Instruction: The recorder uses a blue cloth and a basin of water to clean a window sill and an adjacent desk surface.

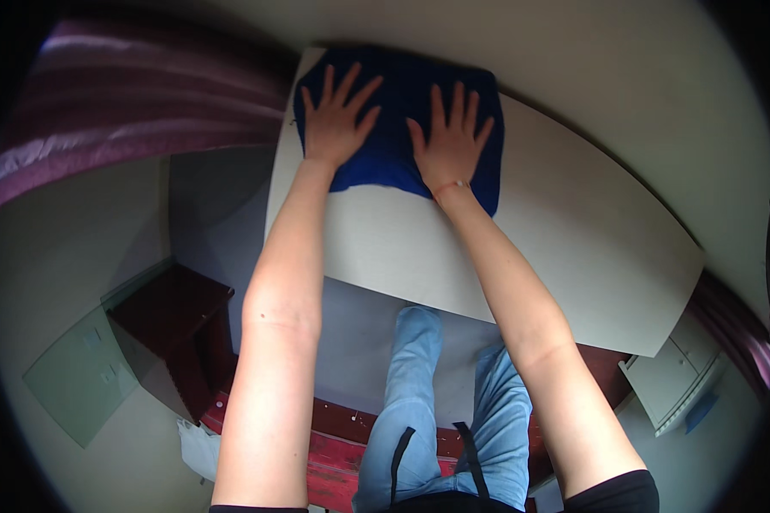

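On white table [573, 248]: both hands flat on blue cloth [393, 162]; nothing obstructing.

The blue cloth [398, 128] is a soft, matt, slightly napped fabric, lying under the bare left hand [334, 128] and right hand [449, 145]. The table [573, 248] has a smooth, pale, matt top that looks like laminate. The low cabinet [171, 316] shows dark reddish wood with a dull sheen, the trousers [419, 376] are light blue denim, and the curtain [137, 111] is striped purple cloth.
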Tool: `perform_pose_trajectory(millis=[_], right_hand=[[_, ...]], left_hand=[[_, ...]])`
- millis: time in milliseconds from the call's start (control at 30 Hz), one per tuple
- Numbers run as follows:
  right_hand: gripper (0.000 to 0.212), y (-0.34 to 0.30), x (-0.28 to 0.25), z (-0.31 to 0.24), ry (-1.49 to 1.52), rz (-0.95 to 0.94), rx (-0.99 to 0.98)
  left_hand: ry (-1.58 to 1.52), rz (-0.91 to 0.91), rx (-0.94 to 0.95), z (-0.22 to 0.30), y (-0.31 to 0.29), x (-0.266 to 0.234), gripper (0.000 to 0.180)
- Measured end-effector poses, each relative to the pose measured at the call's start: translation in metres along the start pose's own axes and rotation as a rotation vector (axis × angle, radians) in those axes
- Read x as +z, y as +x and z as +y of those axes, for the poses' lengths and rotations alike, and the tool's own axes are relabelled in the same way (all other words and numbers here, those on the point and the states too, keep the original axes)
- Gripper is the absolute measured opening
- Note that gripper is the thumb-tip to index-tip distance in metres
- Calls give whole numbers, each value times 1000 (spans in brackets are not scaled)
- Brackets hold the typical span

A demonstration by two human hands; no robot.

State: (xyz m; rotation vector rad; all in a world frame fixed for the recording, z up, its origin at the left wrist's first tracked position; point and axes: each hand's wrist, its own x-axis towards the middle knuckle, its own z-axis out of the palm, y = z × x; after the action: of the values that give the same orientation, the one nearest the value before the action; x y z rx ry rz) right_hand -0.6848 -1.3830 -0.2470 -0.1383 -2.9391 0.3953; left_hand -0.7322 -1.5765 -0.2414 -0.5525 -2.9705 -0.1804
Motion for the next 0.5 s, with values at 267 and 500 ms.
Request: perform_pose_trajectory(millis=[267, 500], right_hand=[[63, -39, 17, -105, 160, -90, -324], [64, -126, -10, -103, 306, -274, -447]], left_hand=[[-208, -47, -429, -55, -103, -22, 49], [-234, -98, -536, -32, -204, -42, 49]])
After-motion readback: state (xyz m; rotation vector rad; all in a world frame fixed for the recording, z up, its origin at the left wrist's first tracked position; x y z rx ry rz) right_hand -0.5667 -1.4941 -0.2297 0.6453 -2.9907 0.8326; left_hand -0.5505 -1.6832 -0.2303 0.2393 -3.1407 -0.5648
